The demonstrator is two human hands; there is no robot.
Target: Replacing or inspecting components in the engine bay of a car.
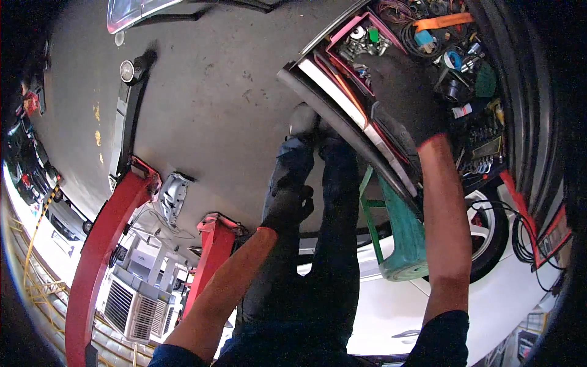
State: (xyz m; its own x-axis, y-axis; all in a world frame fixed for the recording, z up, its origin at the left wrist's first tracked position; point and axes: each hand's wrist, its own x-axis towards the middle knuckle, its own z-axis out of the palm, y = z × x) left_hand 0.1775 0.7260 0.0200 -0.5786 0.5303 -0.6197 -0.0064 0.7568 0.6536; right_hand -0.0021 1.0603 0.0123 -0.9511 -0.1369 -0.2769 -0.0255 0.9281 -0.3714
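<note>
My right hand (405,92), in a black glove with a red cuff edge, reaches into the top of a tool cart. Its fingertips are down in a pink tray (397,40) among small shiny metal parts (356,44) and a green piece (373,35). Dark glove hides whether the fingers grip anything. Down in front of my legs hangs my left hand (290,207), gloved alike. Its fingers are loosely curled and a little apart, with nothing seen in them.
Right of the tray lie cables, an orange strap (444,22), sockets and wrenches (480,166). A green stool (400,244) stands below the cart, beside a white car (391,312). Red lift posts (110,257) rise at left, near a lift arm (125,116) on the floor.
</note>
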